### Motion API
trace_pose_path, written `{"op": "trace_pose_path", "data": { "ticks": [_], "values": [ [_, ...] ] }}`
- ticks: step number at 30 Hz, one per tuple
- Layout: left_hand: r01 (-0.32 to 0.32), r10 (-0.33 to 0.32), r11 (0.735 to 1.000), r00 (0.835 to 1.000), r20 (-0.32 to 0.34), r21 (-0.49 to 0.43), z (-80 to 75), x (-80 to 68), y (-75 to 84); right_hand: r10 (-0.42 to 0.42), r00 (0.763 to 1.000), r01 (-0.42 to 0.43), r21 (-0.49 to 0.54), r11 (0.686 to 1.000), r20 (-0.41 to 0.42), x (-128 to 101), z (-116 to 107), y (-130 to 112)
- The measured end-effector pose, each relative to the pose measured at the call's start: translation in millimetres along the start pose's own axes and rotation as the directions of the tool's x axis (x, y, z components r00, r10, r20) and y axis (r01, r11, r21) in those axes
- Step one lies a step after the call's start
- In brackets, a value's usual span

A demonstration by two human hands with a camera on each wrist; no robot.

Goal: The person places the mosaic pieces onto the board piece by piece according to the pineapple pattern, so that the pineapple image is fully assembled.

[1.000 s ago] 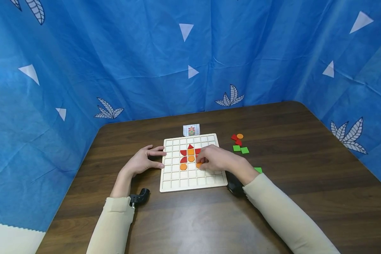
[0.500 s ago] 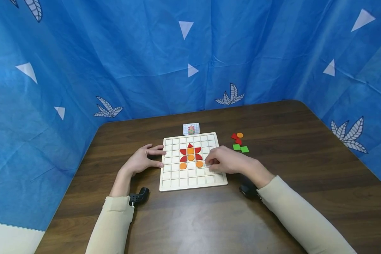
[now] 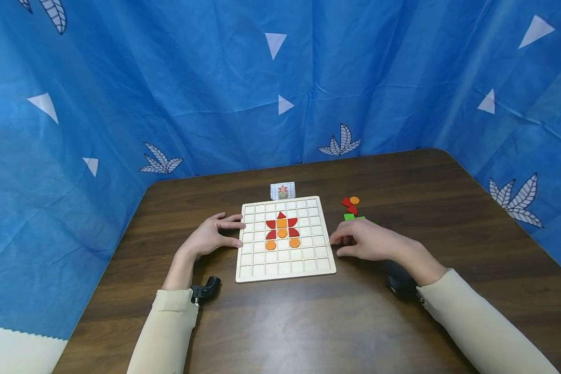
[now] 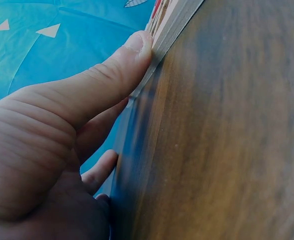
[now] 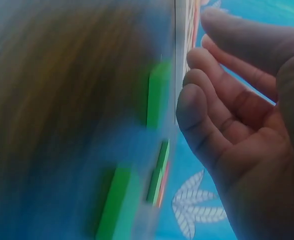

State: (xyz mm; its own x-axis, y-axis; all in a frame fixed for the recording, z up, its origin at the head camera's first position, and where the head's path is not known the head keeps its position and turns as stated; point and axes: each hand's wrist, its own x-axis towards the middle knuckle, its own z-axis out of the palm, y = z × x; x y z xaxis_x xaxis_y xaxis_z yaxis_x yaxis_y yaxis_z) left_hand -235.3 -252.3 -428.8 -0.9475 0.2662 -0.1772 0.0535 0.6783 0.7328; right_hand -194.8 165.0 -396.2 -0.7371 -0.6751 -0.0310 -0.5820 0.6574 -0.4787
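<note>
Your left hand [image 3: 209, 238] is resting at the left edge of the board [image 3: 257, 270]; its thumb and fingers are staying spread apart, and the thumb tip is touching the edge. Your right hand [image 3: 366, 240] is hanging just by the board's right edge; its fingers are bending a little, the thumb is standing apart from them, and they are holding nothing; you cannot tell if the tips are touching the wood.

The board is lying flat on the brown table [image 3: 271, 322], between your hands; a red triangle [image 3: 281, 214] is sitting at the top of the shape on it; an orange square [image 3: 281, 223] is lying just below, and an orange circle [image 3: 282, 233] is lying under that; four red bits [image 3: 271, 224] are sitting beside these two, a pair on each side; two more orange circles [image 3: 271, 244] are lying lower down, one left and one right.

Past your right hand, a loose orange circle [image 3: 354, 200] is lying near two loose red bits [image 3: 352, 210]; green squares [image 3: 349, 216] are lying close by, and your hand is hiding part of one.

A small card [image 3: 282, 190] is showing a picture behind the board; a blue cloth [image 3: 215, 78] is hanging around the table.
</note>
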Motion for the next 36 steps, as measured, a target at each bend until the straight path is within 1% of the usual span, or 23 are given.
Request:
{"op": "trace_pose_path", "data": {
  "ticks": [12,17,21,25,29,32,36],
  "values": [
    [0.003,-0.003,1.000,1.000,-0.010,0.011,0.7,-0.1,-0.4,0.060,0.998,-0.060,0.052,0.997,0.008,-44.0,-11.0,33.6],
    [0.001,-0.001,1.000,1.000,-0.011,0.009,-0.2,-0.7,-0.6,0.095,0.996,-0.094,0.034,0.995,-0.006,-56.6,-12.3,43.4],
    [-0.003,0.003,1.000,1.000,-0.004,0.012,-0.3,-0.6,-0.3,0.121,0.993,-0.121,0.034,0.992,0.006,-63.8,-12.7,49.8],
    [0.003,-0.003,1.000,1.000,-0.006,0.010,-0.2,-1.2,-0.5,0.128,0.992,-0.128,0.054,0.990,0.015,-66.0,-12.9,52.1],
    [0.007,-0.007,1.000,1.000,-0.006,0.015,0.2,-1.4,-0.3,0.126,0.992,-0.127,0.046,0.991,0.010,-63.4,-12.5,50.0],
    [0.009,-0.008,1.000,1.000,-0.005,0.020,0.5,-1.4,-0.4,0.121,0.993,-0.121,0.037,0.992,0.002,-58.2,-12.8,46.6],
    [0.006,-0.006,1.000,1.000,-0.008,0.018,0.9,-1.0,-0.7,0.102,0.995,-0.101,0.051,0.994,-0.012,-45.8,-12.9,41.4]
  ]
}}
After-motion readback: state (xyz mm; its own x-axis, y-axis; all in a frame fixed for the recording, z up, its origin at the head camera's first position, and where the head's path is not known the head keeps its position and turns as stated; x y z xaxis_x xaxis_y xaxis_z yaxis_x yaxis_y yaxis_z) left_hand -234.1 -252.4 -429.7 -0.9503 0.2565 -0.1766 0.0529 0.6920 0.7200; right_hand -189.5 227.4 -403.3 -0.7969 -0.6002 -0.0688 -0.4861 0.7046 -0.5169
